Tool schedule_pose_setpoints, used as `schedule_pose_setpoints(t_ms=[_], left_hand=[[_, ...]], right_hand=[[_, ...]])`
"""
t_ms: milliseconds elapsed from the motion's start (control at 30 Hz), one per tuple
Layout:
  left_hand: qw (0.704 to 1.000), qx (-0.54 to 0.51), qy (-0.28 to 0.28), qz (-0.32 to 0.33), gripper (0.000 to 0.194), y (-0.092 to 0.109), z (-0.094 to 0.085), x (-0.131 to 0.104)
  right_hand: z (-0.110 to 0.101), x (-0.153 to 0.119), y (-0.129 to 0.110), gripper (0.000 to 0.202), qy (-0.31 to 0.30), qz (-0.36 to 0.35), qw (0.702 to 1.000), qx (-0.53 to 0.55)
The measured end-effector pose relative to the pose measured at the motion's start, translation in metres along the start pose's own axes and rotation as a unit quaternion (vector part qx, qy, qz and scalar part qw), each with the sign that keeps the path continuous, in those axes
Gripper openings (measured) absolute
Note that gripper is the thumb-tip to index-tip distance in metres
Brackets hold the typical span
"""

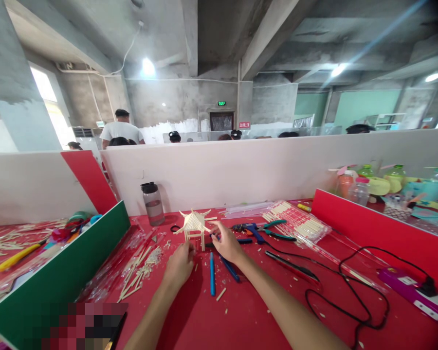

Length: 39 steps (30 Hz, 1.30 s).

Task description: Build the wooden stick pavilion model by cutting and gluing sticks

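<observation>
Curled fingers of our left hand and right hand flank the small pale-wood pavilion model with its pointed, ribbed roof; we cannot tell whether either is closed on it. Between our forearms, on the near side of the grip, a slim bright-blue pen-like stick points toward the model, with a dark-blue-handled tool slanting beside it, just below our right hand. Left of our left hand, loose pale wooden sticks lie in a heap on the red tabletop.

Just beyond the grip, the model stands upright on thin posts, its roof widest from left to right. Our right fingers are at its right eave, so that hand looks nearer the roof; our left fingertips are low, by the front posts. To the right of our right hand lies a blue glue gun, then teal-handled pliers. Farther off, a clear bottle with a black lid stands beyond our left hand, before the white partition.
</observation>
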<state>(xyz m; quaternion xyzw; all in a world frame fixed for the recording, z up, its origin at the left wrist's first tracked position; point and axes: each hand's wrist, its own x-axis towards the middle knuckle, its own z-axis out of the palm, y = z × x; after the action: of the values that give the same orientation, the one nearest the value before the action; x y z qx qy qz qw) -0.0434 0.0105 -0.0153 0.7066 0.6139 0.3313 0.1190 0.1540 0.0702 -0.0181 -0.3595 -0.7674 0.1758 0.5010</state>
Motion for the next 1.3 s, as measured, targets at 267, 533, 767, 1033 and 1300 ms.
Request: schedule_pose_setpoints(t_ms=[267, 533, 767, 1033, 1300], left_hand=[[0.981, -0.189, 0.021, 0.029, 0.016, 0.009, 0.002, 0.005], [0.968, -0.244, 0.013, 0.05, 0.018, 0.009, 0.005, 0.007], [0.932, -0.361, -0.009, 0.027, 0.033, 0.005, 0.013, 0.011], [0.934, -0.358, 0.009, -0.012, 0.043, 0.01, 0.01, 0.009], [0.951, -0.308, 0.015, 0.015, 0.022, 0.014, 0.007, 0.008]], right_hand=[[0.0, 0.0, 0.001, 0.032, 0.001, 0.005, 1.0, -0.008], [-0.001, 0.002, -0.001, 0.032, -0.004, 0.019, 1.0, 0.001], [0.0, 0.001, 0.001, 0.035, -0.011, 0.025, 1.0, 0.005], [0.0, 0.001, 0.001, 0.029, -0.006, 0.034, 0.999, 0.036], [-0.006, 0.001, -0.009, 0.005, -0.053, 0.023, 0.993, 0.099]])
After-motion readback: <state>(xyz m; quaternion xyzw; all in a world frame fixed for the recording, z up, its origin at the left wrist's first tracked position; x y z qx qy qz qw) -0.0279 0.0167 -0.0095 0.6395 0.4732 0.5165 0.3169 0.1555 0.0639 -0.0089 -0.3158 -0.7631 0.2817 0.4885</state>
